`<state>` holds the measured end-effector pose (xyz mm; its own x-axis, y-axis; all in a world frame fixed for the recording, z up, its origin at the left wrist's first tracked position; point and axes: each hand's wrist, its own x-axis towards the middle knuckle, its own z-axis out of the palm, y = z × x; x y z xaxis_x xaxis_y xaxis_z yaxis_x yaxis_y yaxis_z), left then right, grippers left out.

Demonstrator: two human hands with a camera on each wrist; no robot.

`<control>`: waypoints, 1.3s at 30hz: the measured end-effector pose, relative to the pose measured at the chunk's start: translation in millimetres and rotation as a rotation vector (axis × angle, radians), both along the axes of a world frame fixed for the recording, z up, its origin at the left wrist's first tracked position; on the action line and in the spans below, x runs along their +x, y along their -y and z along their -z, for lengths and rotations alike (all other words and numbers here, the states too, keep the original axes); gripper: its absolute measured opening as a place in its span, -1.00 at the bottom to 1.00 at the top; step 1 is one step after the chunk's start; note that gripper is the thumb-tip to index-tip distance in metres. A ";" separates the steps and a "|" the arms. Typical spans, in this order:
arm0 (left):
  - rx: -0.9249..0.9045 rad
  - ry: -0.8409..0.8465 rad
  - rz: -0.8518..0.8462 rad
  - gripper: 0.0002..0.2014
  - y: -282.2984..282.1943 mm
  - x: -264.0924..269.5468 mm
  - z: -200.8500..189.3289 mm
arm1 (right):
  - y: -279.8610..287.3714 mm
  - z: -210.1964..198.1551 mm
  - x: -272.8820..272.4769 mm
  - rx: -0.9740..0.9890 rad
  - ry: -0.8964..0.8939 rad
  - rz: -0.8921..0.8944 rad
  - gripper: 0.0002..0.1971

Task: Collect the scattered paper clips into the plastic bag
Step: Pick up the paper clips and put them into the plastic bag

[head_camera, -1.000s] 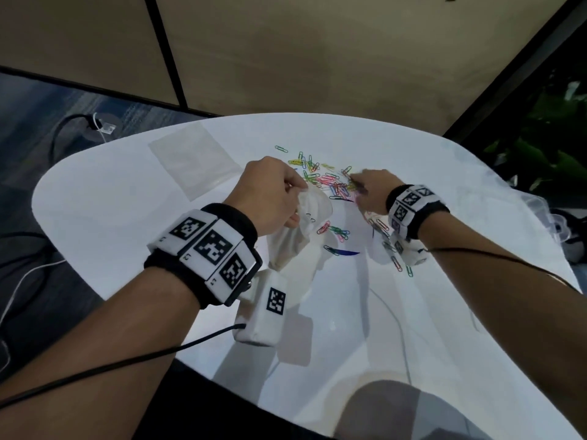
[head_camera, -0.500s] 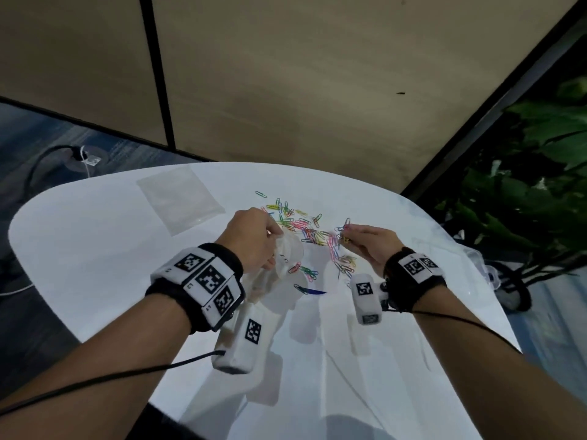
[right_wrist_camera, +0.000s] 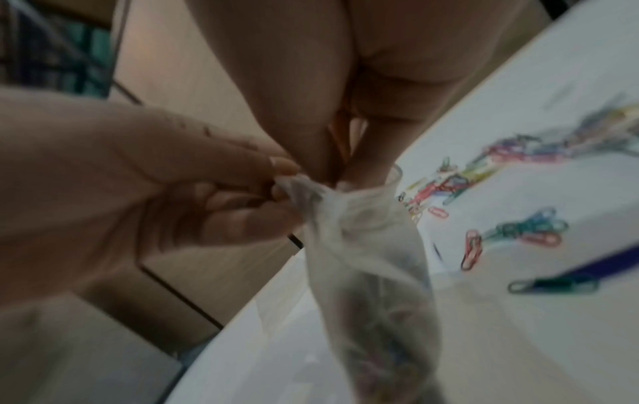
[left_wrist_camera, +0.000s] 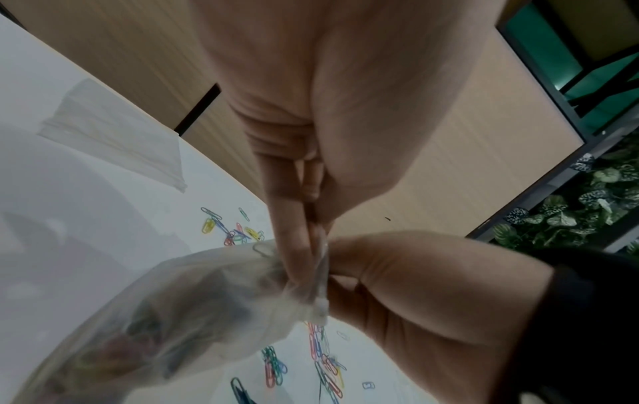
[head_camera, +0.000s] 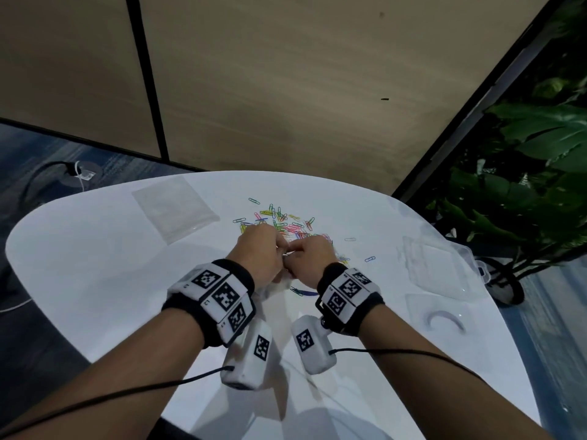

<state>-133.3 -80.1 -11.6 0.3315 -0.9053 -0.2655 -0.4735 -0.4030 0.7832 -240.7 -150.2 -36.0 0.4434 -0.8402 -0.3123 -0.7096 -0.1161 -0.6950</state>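
Coloured paper clips (head_camera: 279, 221) lie scattered on the white table (head_camera: 95, 265) just beyond my hands. My left hand (head_camera: 279, 249) pinches the rim of the clear plastic bag (left_wrist_camera: 173, 314), which hangs below it with several clips inside. My right hand (head_camera: 297, 249) meets it from the right. In the right wrist view its pinched fingertips (right_wrist_camera: 363, 169) dip into the mouth of the bag (right_wrist_camera: 363, 259); what they hold is hidden. From the head view only a scrap of the bag (head_camera: 276, 285) shows under the hands.
A flat stack of clear bags (head_camera: 174, 208) lies at the back left. Clear plastic box parts (head_camera: 438, 265) sit at the right edge, with a leafy plant (head_camera: 524, 185) beyond. A dark blue strip (head_camera: 305, 292) and loose clips (head_camera: 369, 259) lie near my right wrist.
My right hand lifted clips off the pile and moved left to the bag's mouth, where it now meets my left hand. My left hand kept hold of the bag.
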 end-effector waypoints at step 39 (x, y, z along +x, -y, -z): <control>0.010 -0.066 -0.060 -0.75 -9.0 33.5 1.0 | 101.4 92.8 -49.9 -0.344 -0.679 -0.236 -0.46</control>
